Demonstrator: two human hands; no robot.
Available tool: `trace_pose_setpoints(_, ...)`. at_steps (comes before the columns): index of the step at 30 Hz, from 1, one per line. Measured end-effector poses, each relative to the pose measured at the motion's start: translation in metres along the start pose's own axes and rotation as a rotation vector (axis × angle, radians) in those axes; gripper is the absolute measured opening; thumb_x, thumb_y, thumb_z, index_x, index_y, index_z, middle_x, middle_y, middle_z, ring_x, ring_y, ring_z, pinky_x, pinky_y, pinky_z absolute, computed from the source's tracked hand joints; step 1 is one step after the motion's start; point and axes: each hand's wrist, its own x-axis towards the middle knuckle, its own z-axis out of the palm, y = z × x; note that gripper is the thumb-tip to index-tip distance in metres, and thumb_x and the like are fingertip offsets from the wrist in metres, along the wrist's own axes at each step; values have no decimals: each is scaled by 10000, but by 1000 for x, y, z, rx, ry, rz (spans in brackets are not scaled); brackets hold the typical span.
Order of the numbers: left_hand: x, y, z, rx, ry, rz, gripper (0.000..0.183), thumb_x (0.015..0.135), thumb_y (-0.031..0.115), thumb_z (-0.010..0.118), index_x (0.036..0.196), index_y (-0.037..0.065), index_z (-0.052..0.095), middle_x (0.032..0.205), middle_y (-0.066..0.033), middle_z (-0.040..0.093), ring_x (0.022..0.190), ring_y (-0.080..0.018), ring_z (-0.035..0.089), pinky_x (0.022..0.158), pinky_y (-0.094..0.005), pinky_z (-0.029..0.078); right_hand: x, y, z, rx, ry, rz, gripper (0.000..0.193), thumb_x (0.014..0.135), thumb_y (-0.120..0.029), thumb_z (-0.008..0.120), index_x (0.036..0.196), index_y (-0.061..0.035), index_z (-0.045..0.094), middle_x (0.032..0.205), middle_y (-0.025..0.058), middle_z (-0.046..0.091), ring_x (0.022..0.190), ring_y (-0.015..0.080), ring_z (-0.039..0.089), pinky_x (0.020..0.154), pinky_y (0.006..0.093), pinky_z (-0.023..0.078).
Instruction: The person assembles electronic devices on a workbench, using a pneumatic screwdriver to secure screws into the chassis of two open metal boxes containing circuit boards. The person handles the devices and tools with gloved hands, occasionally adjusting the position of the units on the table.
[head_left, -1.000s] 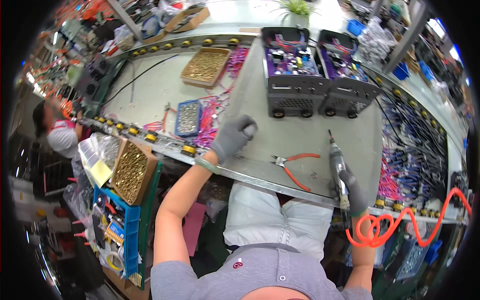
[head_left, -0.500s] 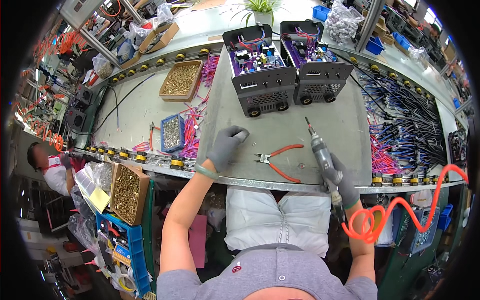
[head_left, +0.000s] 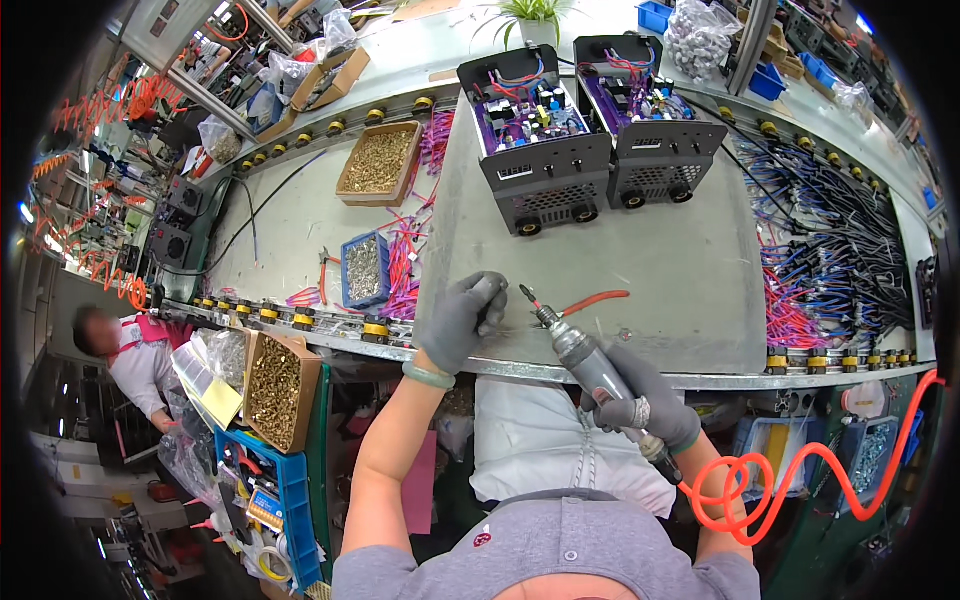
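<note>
My right hand [head_left: 648, 402], in a grey glove, is wrapped round a pneumatic screwdriver [head_left: 590, 368] with a coiled orange hose [head_left: 835, 480]. Its dark bit points up and left toward my left hand [head_left: 462, 322]. That hand is also gloved in grey, thumb and fingers pinched together over the mat. Whatever the pinch holds is too small to make out. Behind the screwdriver lie pliers, partly hidden, with one orange handle [head_left: 598, 299] showing. Farther back stand two black device housings [head_left: 548, 190] [head_left: 660, 170], their tops open on circuit boards and wires.
Left of the grey mat [head_left: 700, 270] are a box of brass parts [head_left: 412, 192], a blue bin of silver hardware [head_left: 365, 297] and pink wires. Bundled black and blue cables [head_left: 850, 230] lie right. A brass-filled carton [head_left: 288, 395] sits beyond the front edge; a person [head_left: 145, 355] is at far left.
My right hand has brought the screwdriver left, so its bit now sits near my left hand and covers part of the pliers. My left hand's fingers have curled into a raised pinch.
</note>
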Motion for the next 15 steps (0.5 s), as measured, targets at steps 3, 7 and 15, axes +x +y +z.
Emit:
trace_pose_setpoints(3,-2,4,12,441,201,89,242,961,249,517,922,26,605,684,18,514,548,-59,444,489,-215,344,-4,6,-2,-9,25,23,695,684,-121,643,1338,10,446,912,34,532,789,86,526,695,255,462)
trace_pose_setpoints(7,4,-1,6,370,145,55,244,960,247,507,912,25,596,683,18,505,551,-55,439,487,-220,337,-5,21,-7,-65,96,17,814,627,-155,659,1391,-9,420,903,68,599,728,122,556,634,269,473)
trace_pose_setpoints(15,-1,4,12,186,-32,9,229,987,234,458,924,32,548,649,24,455,499,-52,378,438,-206,288,-1,13,2,-55,71,8,726,694,-120,659,1372,11,433,911,50,538,786,110,530,710,268,454)
